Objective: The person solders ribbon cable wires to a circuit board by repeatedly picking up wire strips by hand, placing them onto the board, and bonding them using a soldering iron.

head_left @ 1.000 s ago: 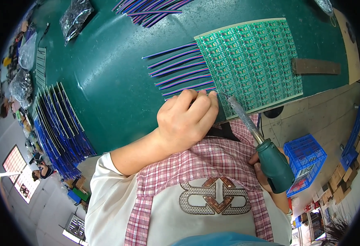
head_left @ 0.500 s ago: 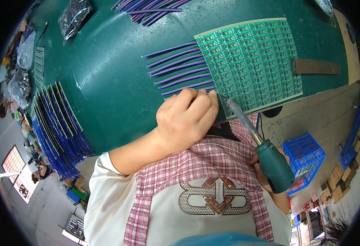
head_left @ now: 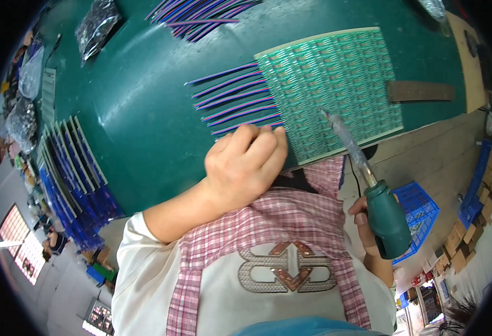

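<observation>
A green panel of many small circuit boards [head_left: 335, 73] lies on the bench. Several blue, black and pink ribbon wires [head_left: 232, 95] stretch left from its left edge in a row. My left hand [head_left: 243, 159] is closed in a pinch at the panel's near left corner, on the nearest ribbon wire; the fingertips and most of that wire are hidden. My right hand [head_left: 363, 227] grips a soldering iron [head_left: 389, 221] by its dark green handle, in front of the bench edge. The iron's wrapped shaft slants up and left, its tip over the panel, apart from my left fingers.
A brown bar [head_left: 422, 91] overlaps the panel's right edge. Loose ribbon wires [head_left: 201, 14] lie at the far side, near a dark plastic bag [head_left: 96, 28]. Wired panels [head_left: 69, 173] stand at the left. A blue crate [head_left: 416, 215] is below the bench at right.
The soldering iron's tip has moved up and right, away from my left fingertips and further over the panel. My left hand keeps its pinch. The whole view has shifted slightly and blurred.
</observation>
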Tool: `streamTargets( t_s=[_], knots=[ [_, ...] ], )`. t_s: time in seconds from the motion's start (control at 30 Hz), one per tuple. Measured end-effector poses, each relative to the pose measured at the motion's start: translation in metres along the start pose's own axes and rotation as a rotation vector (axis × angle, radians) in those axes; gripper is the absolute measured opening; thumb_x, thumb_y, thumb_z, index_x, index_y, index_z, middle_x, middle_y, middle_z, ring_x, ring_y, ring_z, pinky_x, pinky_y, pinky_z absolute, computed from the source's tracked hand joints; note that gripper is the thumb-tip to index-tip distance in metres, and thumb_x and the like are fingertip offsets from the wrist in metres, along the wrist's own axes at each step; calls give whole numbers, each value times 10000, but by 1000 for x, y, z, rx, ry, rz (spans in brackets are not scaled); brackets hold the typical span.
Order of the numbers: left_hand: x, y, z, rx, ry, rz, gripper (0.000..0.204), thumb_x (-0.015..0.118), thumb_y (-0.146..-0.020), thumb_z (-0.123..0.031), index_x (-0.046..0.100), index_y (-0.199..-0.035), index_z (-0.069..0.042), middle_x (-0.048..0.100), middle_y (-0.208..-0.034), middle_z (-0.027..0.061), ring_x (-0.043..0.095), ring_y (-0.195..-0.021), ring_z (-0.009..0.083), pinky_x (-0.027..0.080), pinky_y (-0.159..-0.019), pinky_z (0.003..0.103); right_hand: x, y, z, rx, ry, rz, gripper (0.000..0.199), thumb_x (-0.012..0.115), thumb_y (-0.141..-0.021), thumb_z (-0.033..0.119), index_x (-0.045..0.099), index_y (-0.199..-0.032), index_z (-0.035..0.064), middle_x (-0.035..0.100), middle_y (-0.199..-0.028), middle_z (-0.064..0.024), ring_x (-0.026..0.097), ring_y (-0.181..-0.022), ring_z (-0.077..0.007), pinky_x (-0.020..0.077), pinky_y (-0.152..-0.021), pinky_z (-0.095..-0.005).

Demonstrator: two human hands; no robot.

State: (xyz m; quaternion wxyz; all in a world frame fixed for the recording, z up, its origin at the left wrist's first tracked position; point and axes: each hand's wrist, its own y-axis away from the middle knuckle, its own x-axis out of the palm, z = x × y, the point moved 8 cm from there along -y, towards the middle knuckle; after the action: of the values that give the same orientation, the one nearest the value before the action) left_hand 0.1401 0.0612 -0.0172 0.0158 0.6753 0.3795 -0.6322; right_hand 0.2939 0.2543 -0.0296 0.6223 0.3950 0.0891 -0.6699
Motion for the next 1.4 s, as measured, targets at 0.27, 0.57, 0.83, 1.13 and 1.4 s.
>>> streamTargets(
  t_s=[0.27,0.57,0.83,1.13,1.4],
  knots=[
    [2,2,0,-23,0,81,300,694,-657,-77,723,-950,-18,647,-843,32,616,-707,153,482,-532,265,-126,-102,12,-295,-394,-643,210,667,-913,153,617,-1079,34,652,-792,-53,541,-620,-75,410,-547,-215],
    [6,4,1,-41,34,121,311,685,-686,-101,717,-988,-37,659,-915,35,619,-749,159,500,-577,280,-135,-139,20,-249,-530,-608,193,666,-895,138,643,-1024,-4,636,-756,-49,518,-585,-93,399,-526,-227],
    [-7,5,11,-50,54,92,327,707,-674,-103,732,-994,-45,662,-892,32,608,-738,162,465,-540,274,7,-17,-1,3,-432,54,259,692,-872,224,634,-971,-8,687,-768,-69,597,-590,-120,474,-551,-274],
    [-2,4,7,-46,43,94,346,678,-669,-142,741,-998,-58,650,-910,23,588,-726,154,450,-541,271,21,0,2,137,-72,181,71,713,-763,133,689,-787,71,669,-733,-93,652,-659,-257,513,-632,-334],
    [-14,-3,32,-105,94,63,239,760,-734,-56,735,-972,-48,665,-906,49,608,-743,195,491,-594,315,20,0,15,-78,22,114,61,669,-827,69,665,-850,13,667,-774,-95,625,-701,-198,496,-677,-324]
  ],
)
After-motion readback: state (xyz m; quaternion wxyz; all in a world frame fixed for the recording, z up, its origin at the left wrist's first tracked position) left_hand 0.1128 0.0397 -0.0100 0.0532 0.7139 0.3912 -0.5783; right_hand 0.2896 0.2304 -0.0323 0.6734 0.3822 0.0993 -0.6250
